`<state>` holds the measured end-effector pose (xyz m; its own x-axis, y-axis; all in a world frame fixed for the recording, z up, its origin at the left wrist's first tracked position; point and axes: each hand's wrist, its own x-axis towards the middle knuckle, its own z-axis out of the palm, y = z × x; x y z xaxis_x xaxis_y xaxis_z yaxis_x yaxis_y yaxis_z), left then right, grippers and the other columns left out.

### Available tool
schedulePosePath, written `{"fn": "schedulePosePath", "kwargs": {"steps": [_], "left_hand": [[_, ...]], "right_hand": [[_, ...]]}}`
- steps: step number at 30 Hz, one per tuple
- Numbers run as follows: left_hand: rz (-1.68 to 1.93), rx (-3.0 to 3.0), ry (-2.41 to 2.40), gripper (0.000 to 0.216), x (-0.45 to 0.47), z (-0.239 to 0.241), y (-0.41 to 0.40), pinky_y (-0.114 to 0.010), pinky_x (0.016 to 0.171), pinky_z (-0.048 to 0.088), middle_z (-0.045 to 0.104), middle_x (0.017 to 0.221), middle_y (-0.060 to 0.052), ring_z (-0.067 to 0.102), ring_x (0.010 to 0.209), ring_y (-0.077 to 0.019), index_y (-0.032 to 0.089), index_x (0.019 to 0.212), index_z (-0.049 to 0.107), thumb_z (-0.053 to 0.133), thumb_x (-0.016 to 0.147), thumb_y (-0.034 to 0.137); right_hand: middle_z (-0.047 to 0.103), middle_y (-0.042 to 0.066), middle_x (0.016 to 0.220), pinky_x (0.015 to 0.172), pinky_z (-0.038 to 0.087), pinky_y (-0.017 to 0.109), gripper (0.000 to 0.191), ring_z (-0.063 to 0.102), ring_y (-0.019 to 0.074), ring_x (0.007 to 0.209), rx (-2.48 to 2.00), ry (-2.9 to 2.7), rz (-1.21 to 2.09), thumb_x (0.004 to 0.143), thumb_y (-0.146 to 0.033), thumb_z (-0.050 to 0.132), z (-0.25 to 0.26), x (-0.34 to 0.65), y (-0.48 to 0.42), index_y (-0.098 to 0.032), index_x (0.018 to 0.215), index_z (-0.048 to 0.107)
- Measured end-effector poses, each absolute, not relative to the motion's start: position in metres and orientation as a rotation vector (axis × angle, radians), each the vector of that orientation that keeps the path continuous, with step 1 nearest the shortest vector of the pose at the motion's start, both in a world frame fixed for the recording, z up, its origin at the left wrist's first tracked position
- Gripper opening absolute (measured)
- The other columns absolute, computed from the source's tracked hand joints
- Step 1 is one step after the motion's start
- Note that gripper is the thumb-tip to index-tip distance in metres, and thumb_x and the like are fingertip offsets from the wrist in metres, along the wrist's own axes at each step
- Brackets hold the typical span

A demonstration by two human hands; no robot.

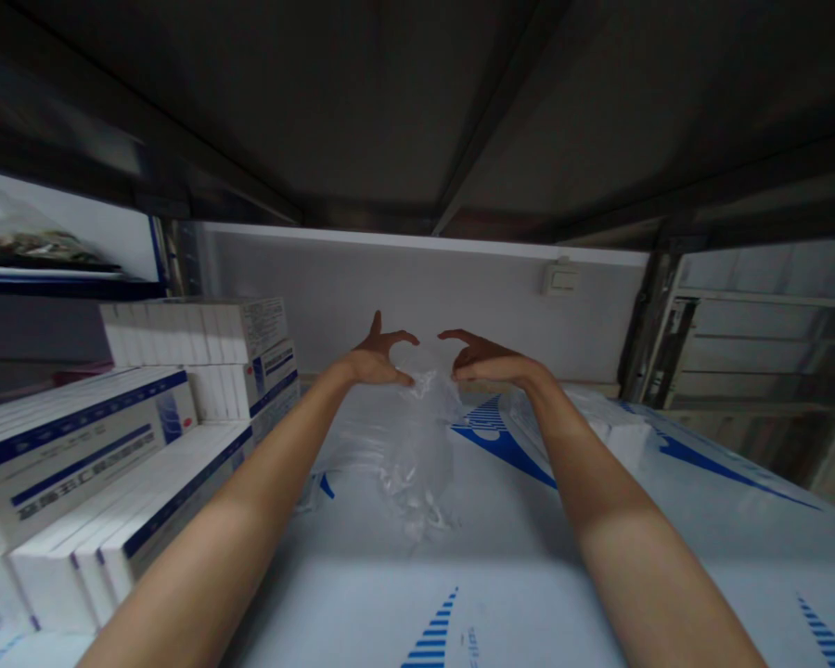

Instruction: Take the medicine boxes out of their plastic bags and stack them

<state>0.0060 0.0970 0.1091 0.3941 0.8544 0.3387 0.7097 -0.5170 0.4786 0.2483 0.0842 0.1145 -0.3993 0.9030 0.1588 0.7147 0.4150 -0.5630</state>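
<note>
Plastic lay on the printed surface, between your 2 hands and on your side of the fingertips. Its long axis ran from its far end toward you, and a flatter part spread left. Your left hand and right hand flanked that far end, neither clearly nearer. On the left, your thumb and forefinger stood well apart; on the right, they curved apart too, but you couldn't tell whether the folded fingers pinched anything. It looked clear, thin, crumpled and shiny.
</note>
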Motion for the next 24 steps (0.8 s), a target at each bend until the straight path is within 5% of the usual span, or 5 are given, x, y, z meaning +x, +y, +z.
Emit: {"fn": "schedulePosePath", "kwargs": {"steps": [5, 12, 16, 21, 24], "left_hand": [[0.968, 2.444, 1.409, 0.037, 0.012, 0.106, 0.105, -0.039, 0.113, 0.036, 0.033, 0.156, -0.009, 0.049, 0.133, -0.0295, 0.022, 0.111, 0.067, 0.064, 0.075, 0.014], [1.392, 2.269, 1.473, 0.027, 0.003, 0.108, 0.112, -0.041, 0.112, 0.036, 0.052, 0.136, -0.011, 0.046, 0.133, -0.0267, 0.020, 0.099, 0.063, 0.057, 0.076, 0.008], [1.652, 1.983, 1.533, 0.034, -0.010, 0.102, 0.118, -0.044, 0.106, 0.041, 0.055, 0.128, -0.015, 0.051, 0.125, -0.0278, 0.019, 0.113, 0.056, 0.051, 0.080, 0.010], [1.707, 1.746, 1.351, 0.033, -0.011, 0.108, 0.125, -0.036, 0.083, 0.054, 0.066, 0.110, -0.011, 0.067, 0.098, -0.0225, 0.018, 0.114, 0.057, 0.037, 0.087, 0.015], [1.665, 1.730, 1.137, 0.036, -0.014, 0.123, 0.120, -0.034, 0.082, 0.056, 0.068, 0.109, -0.009, 0.067, 0.100, -0.0217, 0.017, 0.118, 0.059, 0.032, 0.095, 0.018]], "right_hand": [[0.069, 0.014, 0.110, 0.082, 0.051, 0.039, 0.129, 0.068, 0.0295, 0.091, -1.596, -2.213, 0.587, 0.047, -0.029, 0.093, 0.098, 0.244, 0.093, -0.025, 0.155, 0.024], [0.070, 0.002, 0.082, 0.071, 0.052, 0.030, 0.093, 0.067, 0.0200, 0.078, -1.377, -2.179, 0.616, 0.067, -0.018, 0.076, 0.095, 0.244, 0.097, -0.023, 0.150, 0.035], [0.066, -0.003, 0.071, 0.061, 0.047, 0.023, 0.084, 0.065, 0.0152, 0.068, -1.208, -2.278, 0.677, 0.068, -0.017, 0.075, 0.124, 0.240, 0.073, -0.026, 0.146, 0.043], [0.074, 0.000, 0.080, 0.071, 0.052, 0.025, 0.085, 0.071, 0.0173, 0.080, -0.964, -2.373, 0.898, 0.073, -0.025, 0.077, 0.152, 0.222, 0.037, -0.028, 0.149, 0.039], [0.073, 0.002, 0.075, 0.066, 0.054, 0.028, 0.063, 0.070, 0.0174, 0.069, -1.003, -2.190, 0.784, 0.080, -0.040, 0.073, 0.155, 0.218, 0.040, -0.023, 0.137, 0.053]]}}
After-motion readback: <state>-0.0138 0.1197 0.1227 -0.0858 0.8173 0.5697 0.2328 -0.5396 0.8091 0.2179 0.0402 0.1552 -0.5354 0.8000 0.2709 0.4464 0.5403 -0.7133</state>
